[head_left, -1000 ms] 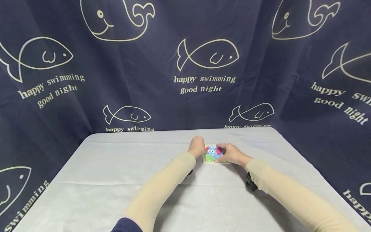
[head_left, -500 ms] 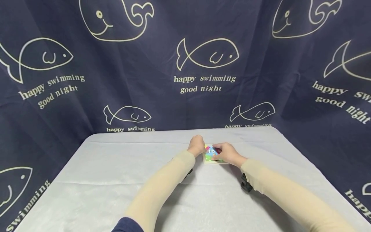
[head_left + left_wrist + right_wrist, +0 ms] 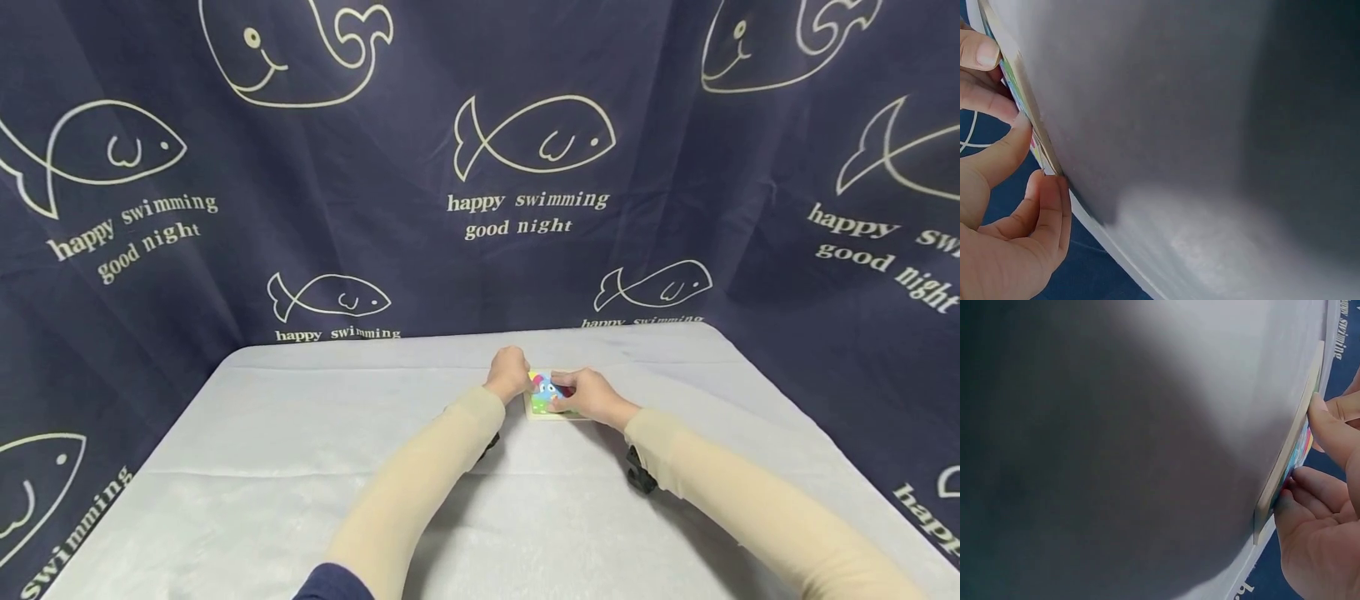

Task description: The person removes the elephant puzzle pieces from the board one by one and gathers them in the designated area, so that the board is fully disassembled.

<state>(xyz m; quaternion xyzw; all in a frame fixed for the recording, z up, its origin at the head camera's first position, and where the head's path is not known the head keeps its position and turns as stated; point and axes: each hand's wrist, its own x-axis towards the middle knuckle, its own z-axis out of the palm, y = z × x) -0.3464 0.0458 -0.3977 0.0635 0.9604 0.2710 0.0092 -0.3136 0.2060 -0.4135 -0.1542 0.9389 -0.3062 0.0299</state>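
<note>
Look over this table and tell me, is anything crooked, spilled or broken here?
Nothing stands out. The small wooden board with a blue cartoon animal lies on the white cloth-covered table, the bare left hand and right hand both on it. No spill or damage shows, though the hands hide part of the board.

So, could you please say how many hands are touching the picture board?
2: the left hand at the left edge of the picture board, the right hand over its right part.
</note>
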